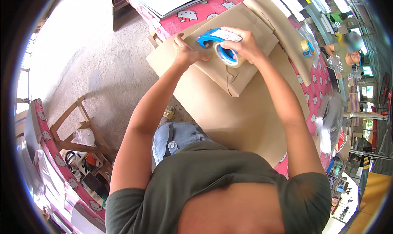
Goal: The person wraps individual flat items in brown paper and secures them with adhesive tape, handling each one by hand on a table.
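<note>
A flat package wrapped in brown paper (243,76) lies on a large sheet of brown kraft paper (241,115), its folded corner pointing towards me. My right hand (248,45) grips a blue tape dispenser (209,36) over the middle of the package. A roll of tape (235,62) with a blue core sits in the dispenser. At the package's left edge, my left hand (186,55) rests with thumb and fingers spread, pressing on the paper. Whether tape runs from the dispenser to the package, I cannot tell.
The table has a pink patterned cover (313,96). A rolled length of brown paper (282,39) lies along the right, beside a second tape dispenser (307,48). White sheets (176,0) are stacked at the back. Another person (348,55) is at the far right. A wooden frame (77,127) stands lower left.
</note>
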{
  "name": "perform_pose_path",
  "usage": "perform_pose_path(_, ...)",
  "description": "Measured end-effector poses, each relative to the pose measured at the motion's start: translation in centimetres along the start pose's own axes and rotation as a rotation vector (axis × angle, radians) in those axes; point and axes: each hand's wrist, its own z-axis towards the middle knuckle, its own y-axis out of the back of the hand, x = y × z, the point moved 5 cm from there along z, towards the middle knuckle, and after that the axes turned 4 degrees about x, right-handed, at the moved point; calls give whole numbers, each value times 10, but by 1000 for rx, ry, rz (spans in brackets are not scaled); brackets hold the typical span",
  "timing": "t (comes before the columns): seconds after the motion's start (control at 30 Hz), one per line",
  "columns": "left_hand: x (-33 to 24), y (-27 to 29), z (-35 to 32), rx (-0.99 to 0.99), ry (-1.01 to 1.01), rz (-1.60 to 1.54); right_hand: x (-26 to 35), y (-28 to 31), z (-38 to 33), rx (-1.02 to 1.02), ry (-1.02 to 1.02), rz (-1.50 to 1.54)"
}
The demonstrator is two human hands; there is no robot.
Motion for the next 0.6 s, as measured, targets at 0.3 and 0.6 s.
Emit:
perform_pose_path(0.3,10,9,1,19,-15,20,-9,58,-122,215,-177,-230)
perform_pose_path(0.6,-61,-41,-22,203,-847,1079,-12,6,56,633,-1024,-740)
